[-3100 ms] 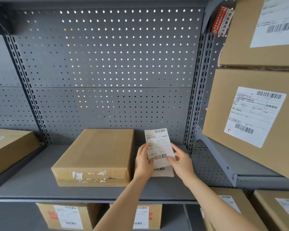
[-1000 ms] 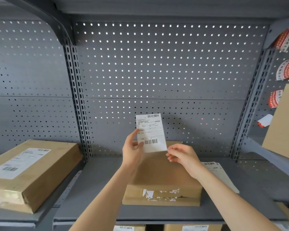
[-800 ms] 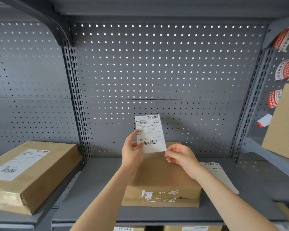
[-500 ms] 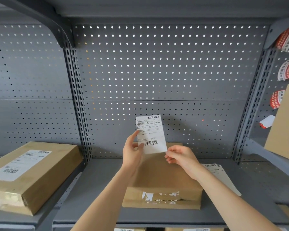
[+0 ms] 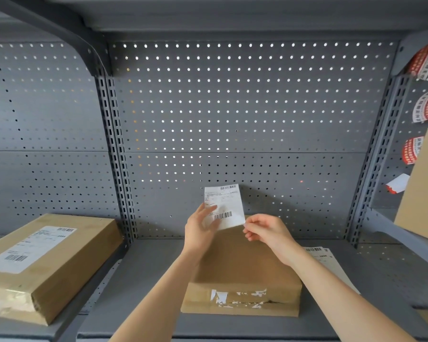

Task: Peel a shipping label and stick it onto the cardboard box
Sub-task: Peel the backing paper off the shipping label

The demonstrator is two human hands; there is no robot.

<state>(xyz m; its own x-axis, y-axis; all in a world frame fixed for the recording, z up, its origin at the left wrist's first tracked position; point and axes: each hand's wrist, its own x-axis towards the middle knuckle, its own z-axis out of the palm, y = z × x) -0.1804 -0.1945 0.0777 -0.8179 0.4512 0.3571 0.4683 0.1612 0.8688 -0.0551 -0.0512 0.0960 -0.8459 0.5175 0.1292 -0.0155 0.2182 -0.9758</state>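
Label: I hold the white paper shipping label with black barcodes (image 5: 226,206) up in front of me, standing tall, its long side going from 12 to 6 o'clock.

Left hand: My left hand (image 5: 199,229) holds the label's left edge. My thumb lies on the front of the paper and my fingers are behind it, so this grip is closed on the label.

Right hand: My right hand (image 5: 267,230) pinches the label's bottom right corner with the fingertips (image 5: 247,227). I think it is picking at the corner to start the peel. I cannot tell if the backing has come apart yet.

Box: The flat brown cardboard box with torn white scraps on its front edge (image 5: 245,272) lies on the grey metal shelf (image 5: 143,280), right under my hands, at 6 o'clock from the label. Its bare top faces up.

Which way next: The box is straight down from the label, so the sticker only has to go down and lie flat. Both hands are about as near to the box.

Spare papers: More white label sheets (image 5: 329,265) lie on the shelf at 3 o'clock from the box, just beside it.

Other box: A brown cardboard box that already has a white label (image 5: 42,262) sits far off at 9 o'clock.

Watch out: The sticky side could fold and stick to itself.
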